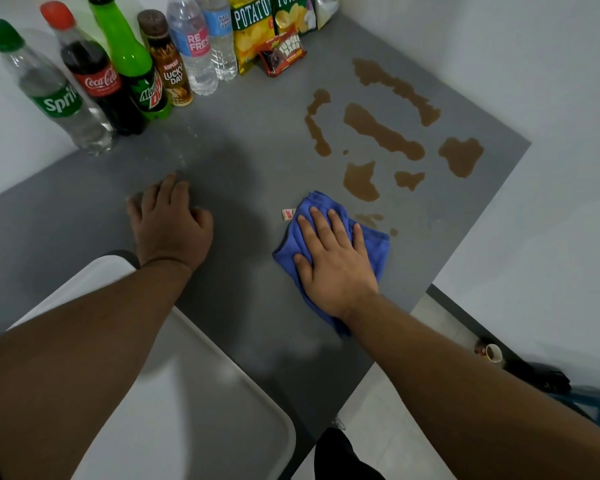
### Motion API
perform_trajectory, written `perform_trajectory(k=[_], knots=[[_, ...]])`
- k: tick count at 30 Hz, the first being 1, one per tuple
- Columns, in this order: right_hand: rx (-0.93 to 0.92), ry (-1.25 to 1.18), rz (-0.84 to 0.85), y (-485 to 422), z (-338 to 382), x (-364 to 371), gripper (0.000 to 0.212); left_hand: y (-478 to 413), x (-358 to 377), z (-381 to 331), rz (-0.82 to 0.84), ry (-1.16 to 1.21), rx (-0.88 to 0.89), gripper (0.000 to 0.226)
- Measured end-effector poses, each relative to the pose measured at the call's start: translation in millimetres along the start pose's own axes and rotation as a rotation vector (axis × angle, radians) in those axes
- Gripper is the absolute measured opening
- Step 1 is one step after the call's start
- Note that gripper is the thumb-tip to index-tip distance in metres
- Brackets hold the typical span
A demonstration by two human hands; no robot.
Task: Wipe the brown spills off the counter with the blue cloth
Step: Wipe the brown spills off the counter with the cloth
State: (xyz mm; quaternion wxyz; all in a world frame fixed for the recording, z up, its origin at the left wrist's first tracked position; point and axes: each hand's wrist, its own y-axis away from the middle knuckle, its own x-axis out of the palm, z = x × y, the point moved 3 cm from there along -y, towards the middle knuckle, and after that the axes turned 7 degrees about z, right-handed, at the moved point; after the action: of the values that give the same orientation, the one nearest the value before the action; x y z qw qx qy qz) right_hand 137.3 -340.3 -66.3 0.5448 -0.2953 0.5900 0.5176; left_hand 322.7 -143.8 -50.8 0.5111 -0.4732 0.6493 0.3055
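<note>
Right hand [333, 261]: grip flat, fingers spread, palm pressed on the blue cloth [374, 242] at the near right of the grey worktop [243, 133]. Left hand [170, 223]: empty, fingers loosely curled, resting on bare worktop to the left. Brown spills [381, 133]: several patches just beyond the cloth, spreading far right; bottles [97, 81] and snack packets [253, 29] line the far edge.

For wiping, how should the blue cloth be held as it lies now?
Press flat from above on the bunched middle of the blue cloth, as the right hand does. It lies folded and flat on the counter, with no raised edge to pinch, and the brown spills lie just beyond it.
</note>
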Motion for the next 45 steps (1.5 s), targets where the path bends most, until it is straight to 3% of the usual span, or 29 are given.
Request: perform_trajectory(k=[7, 13, 16, 23, 27, 31, 38, 45], knots=[[-0.138, -0.022, -0.030, 58.8, -23.5, 16.8, 0.063, 8.1, -3.8, -15.7, 0.077, -0.006, 0.146, 0.054], [0.052, -0.024, -0.009, 37.7, -46.0, 2.8, 0.069, 38.1, 4.4, -66.1, 0.131, 0.072, 0.276, 0.054], [0.134, -0.047, -0.026, 21.8, -25.7, 0.5, 0.072, 48.1, 15.5, -81.6, 0.200, 0.090, 0.252, 0.050], [-0.091, -0.014, 0.004, 80.1, -47.0, 22.2, 0.073, 56.5, 22.5, -83.6, 0.168, 0.030, 0.263, 0.049], [0.017, -0.001, 0.018, 68.6, -75.7, 9.5, 0.084, 57.2, 21.7, -85.9, 0.181, 0.007, 0.257, 0.049], [0.124, -0.014, 0.014, 39.5, -55.4, 1.3, 0.087, 57.4, 22.4, -87.2, 0.170, -0.012, 0.257, 0.048], [-0.097, -0.029, -0.011, 81.8, -54.9, 20.7, 0.084, 57.0, 23.4, -86.3, 0.126, -0.021, 0.270, 0.048], [0.110, -0.022, 0.015, 45.5, -80.6, 2.2, 0.093, 59.0, 25.1, -86.8, 0.120, -0.046, 0.276, 0.046]])
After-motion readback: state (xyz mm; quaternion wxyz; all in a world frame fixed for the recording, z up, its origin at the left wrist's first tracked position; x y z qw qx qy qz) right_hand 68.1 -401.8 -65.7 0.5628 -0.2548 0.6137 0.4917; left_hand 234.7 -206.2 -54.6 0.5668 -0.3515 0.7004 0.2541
